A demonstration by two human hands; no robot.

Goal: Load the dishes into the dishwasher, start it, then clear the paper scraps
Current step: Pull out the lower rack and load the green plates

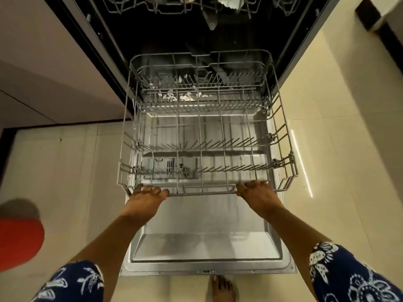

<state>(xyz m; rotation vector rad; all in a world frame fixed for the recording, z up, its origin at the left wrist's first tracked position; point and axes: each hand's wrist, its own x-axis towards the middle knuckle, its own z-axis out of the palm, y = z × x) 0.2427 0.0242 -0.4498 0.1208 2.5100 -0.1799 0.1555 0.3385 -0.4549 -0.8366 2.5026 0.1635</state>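
Observation:
The dishwasher stands open, its steel door (202, 243) lying flat toward me. The grey wire lower rack (281, 136) is pulled partway out over the door and holds no dishes. My left hand (148, 196) grips the rack's front rail at the left, fingers curled over it. My right hand (255, 191) grips the same rail at the right. White paper scraps (185, 97) lie among the tines at the rack's back. The upper rack (165, 6) shows at the top edge with more white scraps (226, 2) in it.
Beige cabinet fronts (54, 68) flank the dishwasher on the left. Cream floor tiles (327, 138) spread on both sides. A red round object (19, 243) sits at the left edge. A bare foot (222, 288) stands just in front of the door.

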